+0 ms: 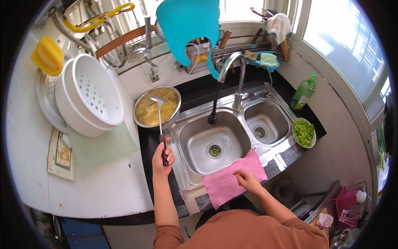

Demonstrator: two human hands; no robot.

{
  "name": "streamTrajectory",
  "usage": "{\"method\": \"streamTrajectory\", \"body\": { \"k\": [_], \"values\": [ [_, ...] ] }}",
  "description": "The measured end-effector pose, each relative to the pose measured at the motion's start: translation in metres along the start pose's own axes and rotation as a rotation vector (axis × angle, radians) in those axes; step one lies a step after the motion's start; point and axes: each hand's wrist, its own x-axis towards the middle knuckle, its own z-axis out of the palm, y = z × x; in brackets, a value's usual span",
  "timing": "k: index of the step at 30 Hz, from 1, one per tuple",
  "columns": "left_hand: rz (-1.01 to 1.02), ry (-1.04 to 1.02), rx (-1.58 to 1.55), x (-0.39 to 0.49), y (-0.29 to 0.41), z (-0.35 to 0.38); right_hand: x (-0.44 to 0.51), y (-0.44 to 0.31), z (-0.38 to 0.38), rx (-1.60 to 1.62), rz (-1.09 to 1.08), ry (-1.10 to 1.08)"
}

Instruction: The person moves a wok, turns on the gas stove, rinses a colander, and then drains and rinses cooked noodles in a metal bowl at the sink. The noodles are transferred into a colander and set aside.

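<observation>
My left hand [164,158] is closed round the dark handle of a metal spatula [160,116]. The spatula's blade rests over a metal bowl [136,120] of pale yellow noodle-like strands [168,109] in liquid, at the back left of the sink. My right hand [247,181] is over a pink cloth [222,188] that lies on the front rim of the large sink basin [199,146]; its fingers are curled, and whether they pinch anything is unclear. Green scraps sit in the basin's drain [215,151]. Above the basin hangs the black end of a chrome faucet [239,79].
White colanders [99,90] hang on the left wall. A small basin [269,121], a bowl of chopped greens [304,133] and a green soap bottle [303,93] are at the right. A turquoise plastic piece [189,25] hangs behind the faucet.
</observation>
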Motion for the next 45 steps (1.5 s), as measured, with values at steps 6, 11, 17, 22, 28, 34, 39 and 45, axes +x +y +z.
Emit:
{"method": "streamTrajectory", "body": {
  "k": [6, 11, 17, 22, 28, 34, 39, 45],
  "values": [
    [0.053, 0.045, 0.095, -0.022, -0.008, 0.018, 0.019, -0.001, -0.002, -0.050, -0.095, -0.127],
    [0.188, 0.191, 0.424, -0.035, -0.052, 0.038, 0.033, -0.024, -0.011, -0.058, -0.135, -0.208],
    [0.704, 0.360, 1.099, -0.068, -0.177, 0.055, 0.037, -0.064, -0.006, 0.060, -0.448, -0.343],
    [0.571, 0.237, 1.297, -0.096, -0.214, 0.053, 0.032, -0.057, -0.016, 0.142, -0.387, -0.362],
    [0.122, -0.107, 1.295, -0.081, -0.213, 0.066, 0.013, -0.015, -0.046, 0.829, 0.011, -0.257],
    [-0.543, -0.414, 0.832, -0.040, -0.234, 0.093, -0.006, 0.024, -0.087, 0.930, 0.042, 0.087],
    [-0.198, -0.245, 0.960, -0.004, -0.253, 0.078, 0.001, 0.053, -0.113, 0.881, 0.138, 0.494],
    [-0.068, 0.346, 0.880, 0.061, -0.159, 0.013, 0.026, 0.104, -0.147, 0.700, 0.214, 0.767]
  ]
}}
